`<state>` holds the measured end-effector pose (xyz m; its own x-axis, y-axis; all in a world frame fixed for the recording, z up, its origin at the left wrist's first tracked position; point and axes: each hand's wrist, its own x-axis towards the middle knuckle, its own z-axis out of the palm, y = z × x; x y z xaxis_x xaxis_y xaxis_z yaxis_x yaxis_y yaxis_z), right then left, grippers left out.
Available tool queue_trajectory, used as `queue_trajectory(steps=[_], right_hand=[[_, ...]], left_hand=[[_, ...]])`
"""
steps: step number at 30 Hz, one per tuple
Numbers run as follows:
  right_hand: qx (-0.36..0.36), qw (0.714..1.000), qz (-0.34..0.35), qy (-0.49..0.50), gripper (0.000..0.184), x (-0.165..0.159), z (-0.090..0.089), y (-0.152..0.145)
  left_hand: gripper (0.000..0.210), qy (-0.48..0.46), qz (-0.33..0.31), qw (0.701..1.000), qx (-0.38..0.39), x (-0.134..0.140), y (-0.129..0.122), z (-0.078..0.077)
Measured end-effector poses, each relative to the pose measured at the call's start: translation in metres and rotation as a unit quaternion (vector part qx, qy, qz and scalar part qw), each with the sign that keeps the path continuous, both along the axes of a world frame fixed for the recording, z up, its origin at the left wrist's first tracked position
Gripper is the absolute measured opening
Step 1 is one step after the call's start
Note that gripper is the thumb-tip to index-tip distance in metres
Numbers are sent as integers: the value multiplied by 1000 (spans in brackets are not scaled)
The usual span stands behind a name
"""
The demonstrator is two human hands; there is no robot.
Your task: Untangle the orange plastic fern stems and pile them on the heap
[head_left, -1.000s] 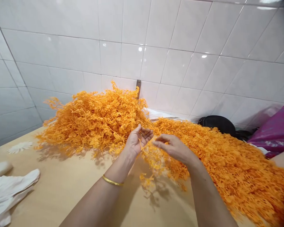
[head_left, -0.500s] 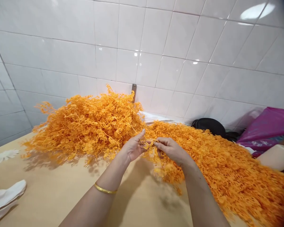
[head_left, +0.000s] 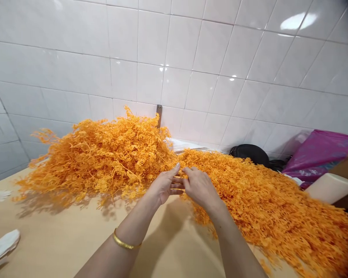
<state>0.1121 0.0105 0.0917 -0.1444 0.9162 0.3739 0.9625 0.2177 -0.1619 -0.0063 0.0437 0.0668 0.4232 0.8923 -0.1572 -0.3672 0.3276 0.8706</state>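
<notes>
Near centre, above the table (head_left: 60, 239), the left hand (head_left: 162, 185) and right hand (head_left: 200, 187) meet fingertip to fingertip. What they pinch, if anything, cannot be told. Behind them the orange plastic sprigs (head_left: 110, 158) lie heaped, the mass stretching from far left to near right. A black bag (head_left: 249, 153) sits by the far wall.

White cloth (head_left: 1, 247) on tan table (head_left: 60, 239); black bag (head_left: 249, 153), magenta plastic (head_left: 319, 150) against tiled wall (head_left: 174, 58).

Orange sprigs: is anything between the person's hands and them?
Nothing visible. The left hand and right hand meet fingertip to fingertip right at the edge of the orange sprigs, already touching strands between them on the table.
</notes>
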Motion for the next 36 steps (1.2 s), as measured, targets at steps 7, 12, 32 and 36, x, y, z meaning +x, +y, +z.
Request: queue_trajectory(steps=[7,12,32,36], right_hand=[[-121,976,150,102,19,4,19,-21],[-22,985,49,165,22,17,25,-11],[-156,776,157,591,21,29,-9,23],[-166,726,121,656,26,32,-10,27]], left_hand=[[14,-76,68,994,-42,8,4,-11],[15,-78,82,993,-35,9,0,-7],[19,-32,48,997,-46,11,-4,-12],[18,5,24,999,-32,10,-3,-14]])
